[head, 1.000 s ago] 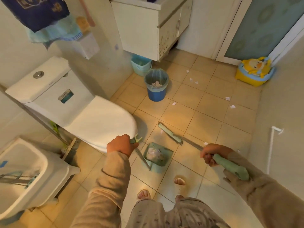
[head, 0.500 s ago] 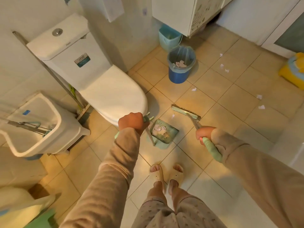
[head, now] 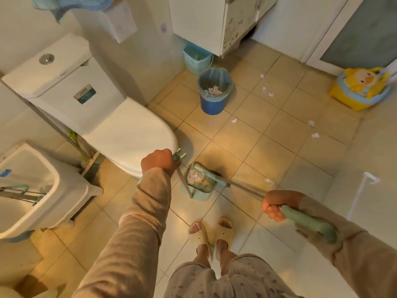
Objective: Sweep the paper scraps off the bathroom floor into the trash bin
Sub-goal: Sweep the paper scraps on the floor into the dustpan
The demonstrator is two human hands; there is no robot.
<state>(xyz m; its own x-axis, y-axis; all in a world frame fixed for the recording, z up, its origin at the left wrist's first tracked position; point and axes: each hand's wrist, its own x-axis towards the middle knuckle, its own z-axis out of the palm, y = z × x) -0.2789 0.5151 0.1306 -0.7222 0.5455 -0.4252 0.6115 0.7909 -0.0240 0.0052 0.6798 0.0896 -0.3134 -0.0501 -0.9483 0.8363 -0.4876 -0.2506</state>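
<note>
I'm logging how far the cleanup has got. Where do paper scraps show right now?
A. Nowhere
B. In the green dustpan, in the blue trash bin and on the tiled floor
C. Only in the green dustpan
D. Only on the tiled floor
B: white paper scraps lie on the tan tiled floor, more sit in the pale green plastic dustpan, and some in the blue lined trash bin.

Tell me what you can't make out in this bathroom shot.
- Head view: green plastic dustpan, front lip hidden by the green broom head.
- Round blue trash bin: bottom hidden under white paper scraps.
- White toilet tank's label: too small to read.
- Yellow duck-shaped potty: cut off by the right edge.
</note>
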